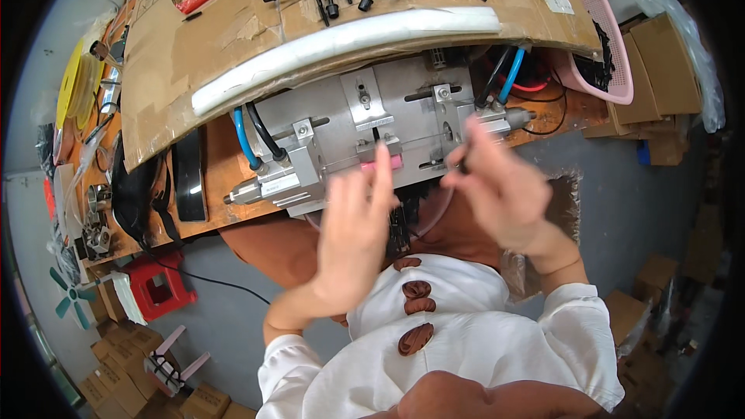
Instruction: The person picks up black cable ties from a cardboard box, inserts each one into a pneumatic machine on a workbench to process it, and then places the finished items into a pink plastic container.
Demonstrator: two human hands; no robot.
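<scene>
Beside the left hand's (349, 225) straight forefinger, the pink piece (396, 161) looks light, maybe slippery; pinch its ends. The right hand (504, 194) curls, blurred; whether either grasps, I cannot tell.

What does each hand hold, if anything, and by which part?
It cannot be told: the right hand is blurred, and the left hand shows no clear hold.

Workshop: metal fixture (407, 112), 2 blue hoses (243, 140), wooden bench (220, 182), stacked cardboard boxes (124, 361).
</scene>
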